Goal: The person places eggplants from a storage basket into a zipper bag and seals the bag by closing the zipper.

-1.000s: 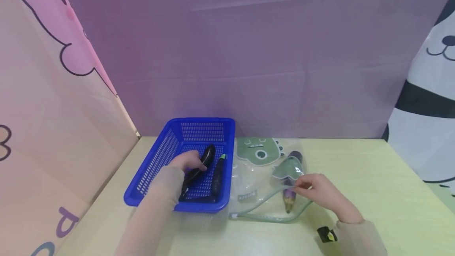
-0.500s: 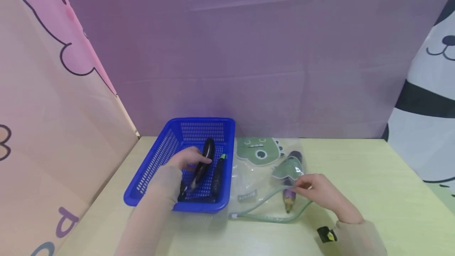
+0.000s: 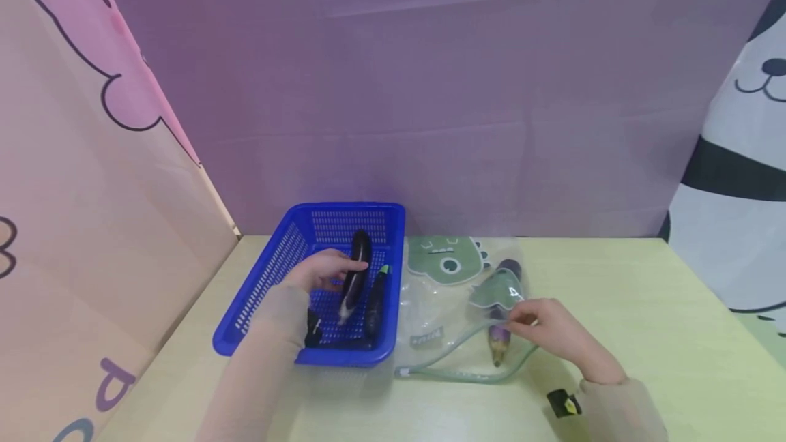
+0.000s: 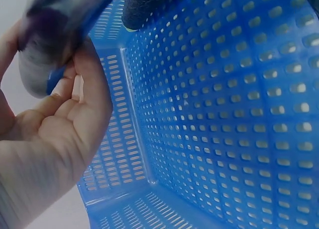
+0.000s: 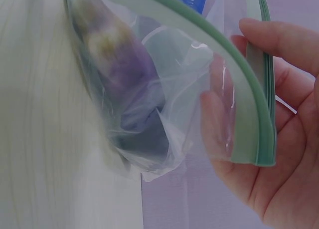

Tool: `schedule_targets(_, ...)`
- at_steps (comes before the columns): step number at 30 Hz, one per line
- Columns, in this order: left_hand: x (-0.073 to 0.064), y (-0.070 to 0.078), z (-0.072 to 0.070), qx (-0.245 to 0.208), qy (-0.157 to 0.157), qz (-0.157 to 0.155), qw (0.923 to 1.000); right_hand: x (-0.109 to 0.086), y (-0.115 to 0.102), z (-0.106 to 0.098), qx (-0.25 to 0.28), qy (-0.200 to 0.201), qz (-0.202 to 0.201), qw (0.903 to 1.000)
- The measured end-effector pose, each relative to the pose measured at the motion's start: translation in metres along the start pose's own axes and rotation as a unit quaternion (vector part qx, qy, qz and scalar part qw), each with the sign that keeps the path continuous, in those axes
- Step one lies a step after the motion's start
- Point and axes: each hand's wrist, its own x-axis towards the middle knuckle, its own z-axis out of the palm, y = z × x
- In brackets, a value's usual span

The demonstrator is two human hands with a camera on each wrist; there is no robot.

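My left hand (image 3: 327, 269) grips a dark, glossy eggplant (image 3: 356, 278) inside the blue basket (image 3: 344, 359). In the left wrist view the thumb and fingers close round one end of that eggplant (image 4: 47, 44), which is tilted above the basket floor. Beside it lies another dark eggplant (image 3: 376, 309) with a green tip. On the right, my right hand (image 3: 546, 322) pinches the green zip edge of a clear zip bag (image 3: 426, 309) printed with a green cartoon figure. The bag's mouth gapes, and a purple eggplant (image 5: 132, 69) lies inside it.
More dark pieces (image 3: 314, 329) lie at the basket's near end, partly hidden by the left sleeve. A small black-and-yellow item (image 3: 563, 403) is by the right sleeve. Behind the table (image 3: 638, 305) hangs a purple cloth (image 3: 430, 87), with printed cloths on both sides.
My left hand has shifted the eggplant away from the basket's near end and swung it more lengthwise; its pale lower end now shows. My right hand keeps its place on the bag.
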Motion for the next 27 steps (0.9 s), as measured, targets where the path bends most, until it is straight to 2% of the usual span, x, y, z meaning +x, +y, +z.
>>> schedule_targets(17,-0.004,0.007,-0.002,-0.031,-0.021,0.023,0.999,0.001,0.001,0.0,0.003,0.001,-0.001,1.0)
schedule_targets(27,-0.01,0.014,-0.001,-0.056,-0.043,0.045,0.9965,0.001,0.0,0.0,0.008,-0.004,0.005,0.9999)
